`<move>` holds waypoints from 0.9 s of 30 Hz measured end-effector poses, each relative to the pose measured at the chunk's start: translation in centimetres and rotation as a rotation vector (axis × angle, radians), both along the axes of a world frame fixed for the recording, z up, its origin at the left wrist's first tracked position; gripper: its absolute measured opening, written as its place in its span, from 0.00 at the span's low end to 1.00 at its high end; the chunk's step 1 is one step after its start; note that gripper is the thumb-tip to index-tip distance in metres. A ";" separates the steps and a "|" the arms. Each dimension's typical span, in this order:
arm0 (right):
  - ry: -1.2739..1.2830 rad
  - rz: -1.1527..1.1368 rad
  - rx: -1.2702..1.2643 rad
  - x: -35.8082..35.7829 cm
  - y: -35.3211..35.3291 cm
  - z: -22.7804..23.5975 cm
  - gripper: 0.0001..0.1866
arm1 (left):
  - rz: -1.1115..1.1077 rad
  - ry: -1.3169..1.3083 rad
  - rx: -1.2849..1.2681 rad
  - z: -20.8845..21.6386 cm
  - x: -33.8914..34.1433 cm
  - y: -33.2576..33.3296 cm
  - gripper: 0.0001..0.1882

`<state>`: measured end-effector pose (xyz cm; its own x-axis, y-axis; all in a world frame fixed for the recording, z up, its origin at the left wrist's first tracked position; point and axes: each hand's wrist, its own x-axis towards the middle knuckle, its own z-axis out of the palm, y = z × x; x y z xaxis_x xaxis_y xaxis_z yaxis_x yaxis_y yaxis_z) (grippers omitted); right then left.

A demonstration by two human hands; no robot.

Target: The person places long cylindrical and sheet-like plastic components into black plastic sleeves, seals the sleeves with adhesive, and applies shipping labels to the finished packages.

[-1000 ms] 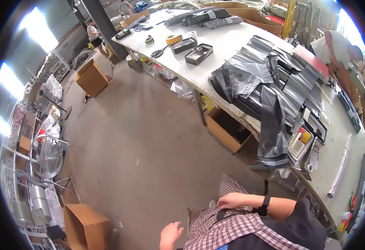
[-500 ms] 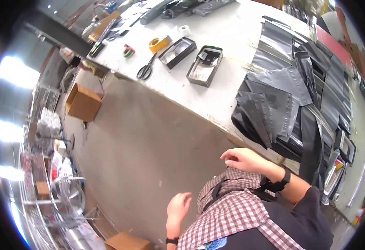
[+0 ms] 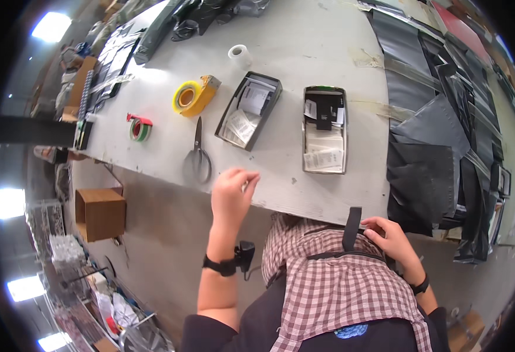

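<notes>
My left hand (image 3: 231,191) is raised at the near edge of the white table (image 3: 295,196), fingers curled and pinched together; whether something small sits between them I cannot tell. It is just right of the black-handled scissors (image 3: 198,156). A black wristband with a small device is on that wrist. My right hand (image 3: 388,236) rests on my chest, fingers closed on a black strap (image 3: 352,227) over my plaid shirt. Beyond the left hand lie a black tray (image 3: 249,110) and a metal tray (image 3: 324,130), both holding paper slips.
A yellow tape dispenser (image 3: 193,95), a red-and-green tape roll (image 3: 139,128) and a white roll (image 3: 240,56) lie on the table. Dark plastic bags (image 3: 425,149) pile up at the right. A cardboard box (image 3: 99,214) stands on the concrete floor at left.
The view has closed in on the table. My left hand rose from low beside my body to the table's edge. My right hand stayed at my chest.
</notes>
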<state>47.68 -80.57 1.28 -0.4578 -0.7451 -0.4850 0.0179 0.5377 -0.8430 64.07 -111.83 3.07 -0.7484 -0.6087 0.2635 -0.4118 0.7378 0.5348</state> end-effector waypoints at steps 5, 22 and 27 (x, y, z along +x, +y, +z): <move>0.209 -0.135 0.097 3.0 -3.0 -1.0 0.13 | -0.211 -0.010 0.083 0.6 -3.7 -9.6 0.05; 0.320 -0.237 0.550 2.9 -7.5 -4.9 0.15 | -0.461 -0.203 -0.212 -4.7 -15.5 -20.7 0.17; 0.320 -0.277 0.547 2.7 -7.8 -5.6 0.13 | -0.503 -0.246 -0.207 -5.9 -15.9 -20.9 0.22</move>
<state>50.33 -88.35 -4.33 -0.7795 -0.2669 -0.5666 0.0113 0.8985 -0.4388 48.13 -132.75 -2.82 -0.9856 -0.1178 0.1212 -0.0779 0.9530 0.2927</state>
